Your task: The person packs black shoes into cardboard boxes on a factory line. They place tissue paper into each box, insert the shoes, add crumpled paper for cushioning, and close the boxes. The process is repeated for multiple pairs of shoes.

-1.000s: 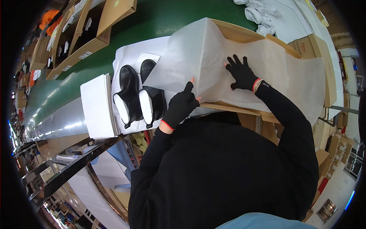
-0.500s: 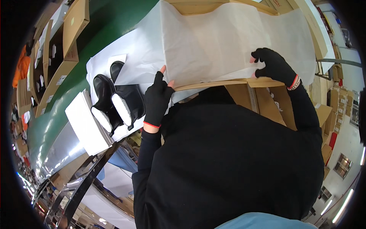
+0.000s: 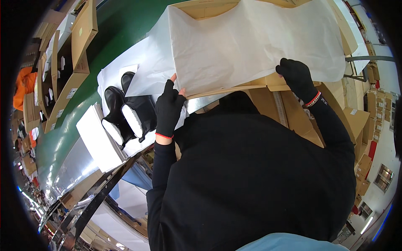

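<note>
A sheet of thin white tissue paper [image 3: 251,46] lies over an open cardboard box [image 3: 205,12] in front of me. My left hand [image 3: 168,109], in a black fingerless glove, rests at the box's near left corner, index finger stretched along the paper and thumb apart from it. At the paper's near edge, toward the right, my right hand [image 3: 296,79] is closed with its fingertips pinched on the sheet. Left of my left hand lies a pair of black ankle boots [image 3: 140,113] with white soles, partly covered by the paper's left end.
A stack of white sheets [image 3: 98,140] sits beside the boots. The bench top is green [image 3: 125,25]. Open cartons [image 3: 69,79] stand at the far left, and another open cardboard box [image 3: 272,106] is close to my body. Stacked cartons [image 3: 379,108] line the right side.
My right hand has closed from a spread grip to a pinch on the paper, and its near right edge is lifted back, baring more cardboard. My left hand stays at the corner.
</note>
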A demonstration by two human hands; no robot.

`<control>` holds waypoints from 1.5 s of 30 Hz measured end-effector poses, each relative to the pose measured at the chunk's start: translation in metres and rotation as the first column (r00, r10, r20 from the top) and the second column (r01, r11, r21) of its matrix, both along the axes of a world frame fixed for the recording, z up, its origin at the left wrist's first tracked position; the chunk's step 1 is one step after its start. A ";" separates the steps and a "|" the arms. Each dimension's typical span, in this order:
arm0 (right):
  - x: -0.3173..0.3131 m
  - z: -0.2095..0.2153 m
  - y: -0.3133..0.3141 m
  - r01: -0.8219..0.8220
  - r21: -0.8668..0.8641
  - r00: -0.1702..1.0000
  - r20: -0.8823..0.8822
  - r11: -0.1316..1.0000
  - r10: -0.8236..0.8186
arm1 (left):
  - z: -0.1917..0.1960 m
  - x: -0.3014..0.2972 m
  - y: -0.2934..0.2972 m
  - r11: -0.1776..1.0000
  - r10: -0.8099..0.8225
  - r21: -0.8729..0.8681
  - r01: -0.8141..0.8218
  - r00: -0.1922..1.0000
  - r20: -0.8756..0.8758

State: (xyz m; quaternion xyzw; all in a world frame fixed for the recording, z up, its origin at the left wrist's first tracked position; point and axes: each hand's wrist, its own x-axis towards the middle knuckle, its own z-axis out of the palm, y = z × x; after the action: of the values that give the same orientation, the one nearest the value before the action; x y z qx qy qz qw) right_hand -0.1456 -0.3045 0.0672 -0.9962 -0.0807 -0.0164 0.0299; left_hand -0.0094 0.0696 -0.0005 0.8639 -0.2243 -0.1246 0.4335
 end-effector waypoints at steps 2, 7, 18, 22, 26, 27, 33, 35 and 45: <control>-0.009 -0.010 -0.006 -0.025 0.040 0.999 -0.026 0.999 0.026 | 0.000 0.001 -0.001 1.000 -0.005 -0.001 0.005 1.000 -0.003; -0.002 0.019 0.010 0.363 0.490 0.930 -0.241 0.793 -0.277 | 0.001 -0.001 0.000 1.000 0.000 -0.012 0.000 1.000 -0.023; 0.026 -0.023 -0.009 0.154 0.380 0.982 -0.158 0.912 -0.100 | 0.007 -0.002 -0.001 1.000 0.018 0.004 -0.017 0.998 -0.065; 0.026 -0.014 0.002 0.203 0.229 0.951 -0.279 0.952 -0.136 | 0.004 -0.002 0.000 1.000 0.009 -0.014 -0.010 0.997 -0.073; 0.033 -0.030 -0.025 0.193 0.424 0.956 -0.283 0.885 -0.073 | -0.004 0.001 0.002 0.999 -0.009 -0.041 0.007 0.999 -0.045; 0.033 -0.030 -0.024 0.195 0.403 0.962 -0.258 0.894 -0.093 | -0.002 0.001 0.001 0.999 -0.008 -0.046 0.006 0.999 -0.036; 0.032 -0.022 -0.002 0.232 0.342 0.956 -0.252 0.911 -0.149 | -0.001 0.000 -0.002 0.999 0.005 -0.033 -0.007 0.998 -0.055; 0.035 -0.019 0.000 0.276 0.276 0.910 -0.384 0.921 -0.158 | -0.002 0.001 -0.003 0.999 0.007 -0.036 -0.008 0.999 -0.052; 0.052 0.015 0.036 0.115 0.204 0.993 -0.058 0.972 -0.105 | 0.072 -0.010 0.098 0.877 0.453 -0.248 -0.411 0.879 0.149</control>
State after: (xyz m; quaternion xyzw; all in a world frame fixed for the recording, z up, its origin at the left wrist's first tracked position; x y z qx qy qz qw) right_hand -0.0938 -0.2682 0.0824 -0.9907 -0.0226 -0.0031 0.1342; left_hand -0.0189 0.1672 0.0713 0.8497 -0.0795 0.0884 0.5136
